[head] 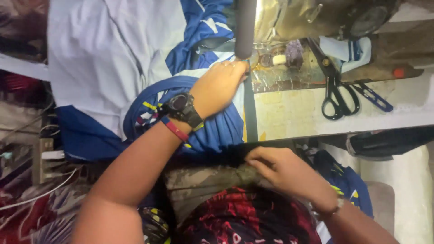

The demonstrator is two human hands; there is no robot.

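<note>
At the sewing machine [312, 18], the left hand [219, 88] lies flat on the blue cloth [217, 131], fingers spread and pressing it just beside the needle; nothing is gripped. The right hand [282, 169] sits at the near edge of the desk [294, 113], its grip pinched shut on a dark strip [250, 113] that runs up to the machine. It looks like a seam being fed through. Steady, even guiding of cloth and strip seems called for. Black scissors [337, 90] lie right of the machine.
</note>
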